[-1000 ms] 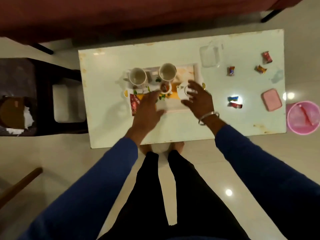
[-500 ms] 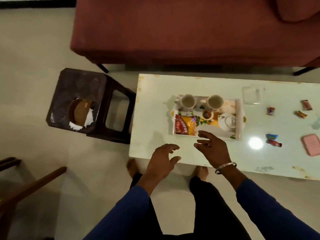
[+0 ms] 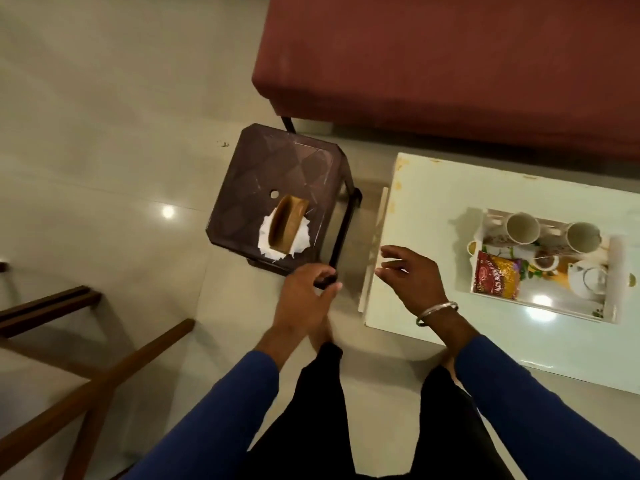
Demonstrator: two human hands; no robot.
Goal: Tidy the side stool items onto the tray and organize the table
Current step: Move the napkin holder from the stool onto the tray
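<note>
A dark brown plastic stool [image 3: 277, 168] stands left of the white table [image 3: 433, 202]. On its near part sits a brown wooden napkin holder [image 3: 286, 225] with white paper napkins [image 3: 301, 242] under it. My left hand [image 3: 304, 299] hovers empty just before the stool's near right corner, fingers loosely curled. My right hand [image 3: 412, 278] is open over the table's left edge. The white tray [image 3: 614, 271] on the table holds two cups [image 3: 522, 227], a red and yellow snack packet [image 3: 497, 277], a small bowl [image 3: 545, 261] and a white teapot [image 3: 588, 280].
A dark red sofa [image 3: 450, 64] runs along the far side, close behind stool and table. Wooden chair legs [image 3: 86, 375] reach in at the lower left. My legs in black trousers stand between stool and table on the glossy tile floor.
The view has swung left from the table toward the stool. Both hands left the tray and moved left; the left hand now is by the stool, the right over the table's left edge.
</note>
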